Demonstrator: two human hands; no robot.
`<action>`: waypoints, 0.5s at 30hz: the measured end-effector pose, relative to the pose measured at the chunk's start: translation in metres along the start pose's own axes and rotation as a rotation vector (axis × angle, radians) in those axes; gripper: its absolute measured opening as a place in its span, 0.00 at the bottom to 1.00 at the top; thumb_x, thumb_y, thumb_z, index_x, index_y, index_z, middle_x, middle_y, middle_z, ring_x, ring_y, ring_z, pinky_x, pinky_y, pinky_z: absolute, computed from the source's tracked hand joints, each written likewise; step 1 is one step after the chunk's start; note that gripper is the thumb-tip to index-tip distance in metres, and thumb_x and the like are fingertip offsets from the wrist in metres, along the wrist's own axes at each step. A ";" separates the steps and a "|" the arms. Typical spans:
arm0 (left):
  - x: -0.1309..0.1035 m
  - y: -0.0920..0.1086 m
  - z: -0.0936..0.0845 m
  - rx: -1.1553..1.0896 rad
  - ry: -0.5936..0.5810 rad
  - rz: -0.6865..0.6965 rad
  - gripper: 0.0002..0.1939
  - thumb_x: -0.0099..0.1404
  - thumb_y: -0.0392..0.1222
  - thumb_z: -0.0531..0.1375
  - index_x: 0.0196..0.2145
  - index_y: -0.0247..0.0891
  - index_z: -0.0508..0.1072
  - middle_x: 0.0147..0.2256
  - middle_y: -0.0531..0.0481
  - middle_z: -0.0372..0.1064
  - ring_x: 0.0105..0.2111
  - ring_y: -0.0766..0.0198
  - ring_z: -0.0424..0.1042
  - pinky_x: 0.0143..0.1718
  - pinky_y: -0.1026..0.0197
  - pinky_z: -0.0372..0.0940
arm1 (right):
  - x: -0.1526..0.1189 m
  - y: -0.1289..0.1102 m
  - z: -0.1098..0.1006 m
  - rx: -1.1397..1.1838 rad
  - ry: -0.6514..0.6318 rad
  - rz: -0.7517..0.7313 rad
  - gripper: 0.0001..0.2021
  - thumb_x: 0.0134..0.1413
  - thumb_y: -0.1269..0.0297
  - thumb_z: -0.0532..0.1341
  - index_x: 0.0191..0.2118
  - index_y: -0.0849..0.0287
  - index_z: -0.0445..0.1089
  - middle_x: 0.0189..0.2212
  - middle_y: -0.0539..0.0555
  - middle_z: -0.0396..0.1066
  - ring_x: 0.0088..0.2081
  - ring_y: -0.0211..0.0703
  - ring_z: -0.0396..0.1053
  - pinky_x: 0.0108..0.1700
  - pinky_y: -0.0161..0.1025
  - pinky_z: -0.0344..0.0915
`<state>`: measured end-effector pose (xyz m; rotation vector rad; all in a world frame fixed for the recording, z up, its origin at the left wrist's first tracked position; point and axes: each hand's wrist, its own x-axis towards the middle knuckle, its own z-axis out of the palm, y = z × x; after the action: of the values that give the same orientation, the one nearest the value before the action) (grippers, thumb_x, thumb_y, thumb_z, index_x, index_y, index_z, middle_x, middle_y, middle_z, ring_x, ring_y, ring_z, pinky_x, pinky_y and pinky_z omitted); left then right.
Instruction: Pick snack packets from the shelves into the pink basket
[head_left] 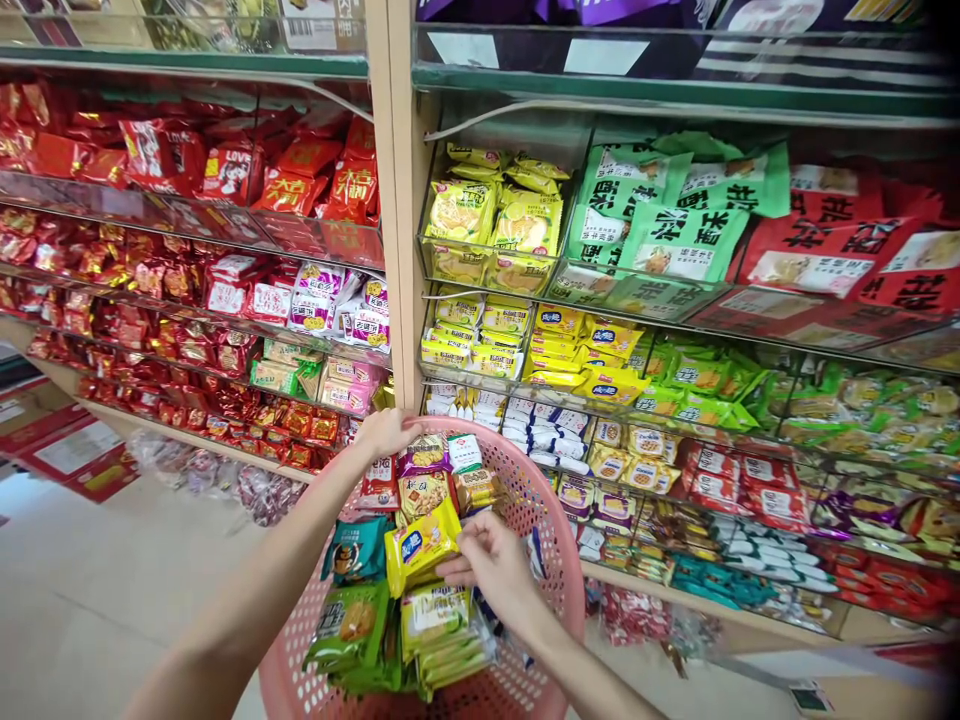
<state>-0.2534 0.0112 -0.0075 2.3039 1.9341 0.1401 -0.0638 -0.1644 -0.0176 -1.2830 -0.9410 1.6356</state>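
A pink perforated plastic basket [551, 480] stands in front of me, with several wrapped snacks in it. My left hand [384, 436] is closed on its far rim, partly hiding the edge. Between the thumb and fingers of my right hand [495, 565] is the right end of a yellow snack packet [422, 548], above the other packs. Beneath it lie green snack packets [349, 630] and pale yellow-green ones [439, 615]. A teal packet [358, 548] is at the left, and brown and red packets [425, 495] sit toward the far side.
Tiered shelf bins rise behind the basket, holding red packets [161, 155] at left and yellow packets [585, 345], green bags [682, 240] and red bags [817, 255] at right. A wooden post [401, 200] divides them. Bagged goods [270, 490] lie on the floor below.
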 end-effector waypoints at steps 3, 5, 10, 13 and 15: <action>0.001 -0.001 0.002 -0.008 0.004 0.014 0.31 0.59 0.62 0.43 0.44 0.40 0.72 0.38 0.40 0.74 0.39 0.49 0.72 0.37 0.53 0.64 | 0.003 0.005 -0.005 -0.144 -0.009 -0.027 0.13 0.44 0.55 0.59 0.28 0.57 0.55 0.15 0.44 0.65 0.15 0.39 0.67 0.15 0.32 0.61; 0.001 -0.001 0.002 -0.013 0.008 0.027 0.31 0.60 0.62 0.42 0.45 0.41 0.72 0.37 0.40 0.74 0.39 0.49 0.72 0.37 0.53 0.64 | 0.003 0.005 -0.009 -0.246 -0.008 -0.032 0.10 0.46 0.58 0.57 0.27 0.57 0.56 0.13 0.43 0.64 0.11 0.37 0.63 0.11 0.29 0.53; 0.000 -0.001 0.002 -0.014 0.032 0.031 0.30 0.59 0.62 0.43 0.46 0.43 0.72 0.40 0.41 0.73 0.41 0.48 0.71 0.38 0.54 0.64 | 0.001 0.002 -0.014 -0.489 0.035 -0.049 0.07 0.47 0.65 0.55 0.23 0.57 0.57 0.10 0.43 0.62 0.08 0.32 0.56 0.10 0.28 0.42; 0.000 0.000 0.001 -0.014 0.026 0.022 0.30 0.59 0.63 0.43 0.45 0.43 0.72 0.39 0.42 0.73 0.40 0.49 0.71 0.37 0.55 0.64 | 0.001 0.002 -0.016 -0.587 0.049 -0.055 0.08 0.48 0.65 0.54 0.21 0.57 0.57 0.09 0.44 0.62 0.08 0.32 0.54 0.11 0.29 0.43; -0.001 0.001 0.000 -0.011 0.015 0.019 0.32 0.59 0.64 0.43 0.44 0.42 0.73 0.38 0.41 0.73 0.39 0.49 0.72 0.37 0.55 0.64 | 0.002 0.004 -0.018 -0.683 0.064 -0.101 0.09 0.50 0.65 0.53 0.21 0.57 0.58 0.10 0.45 0.62 0.09 0.32 0.55 0.13 0.30 0.46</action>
<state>-0.2529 0.0104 -0.0076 2.3208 1.9143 0.1694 -0.0475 -0.1631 -0.0253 -1.6810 -1.5742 1.2180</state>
